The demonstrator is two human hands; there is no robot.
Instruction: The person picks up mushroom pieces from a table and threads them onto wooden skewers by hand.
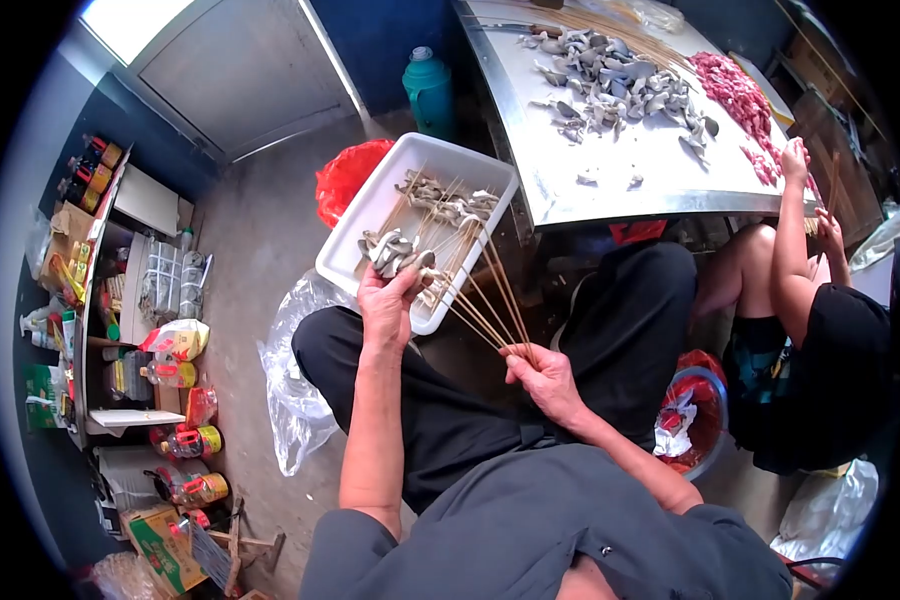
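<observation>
My left hand (388,300) is closed round some grey mushroom pieces (392,252) over the near left part of a white tray (331,262). In my right hand (545,378) are the lower ends of several thin wooden skewers (485,318), pinched between thumb and fingers. The skewers fan up and left from there toward the tray and my left hand. More skewered mushrooms (460,205) lie inside the tray. Whether the pieces in my left hand are on a skewer is hard to tell.
A metal-edged table (560,190) bears a mushroom heap (620,85), red meat (735,95) and loose skewers. At the right sits a co-worker (820,360), hands near the meat. Around me are a red bag (350,180), clear plastic (300,400), a lined bucket (715,440), a teal flask (430,95) and shelves of bottles.
</observation>
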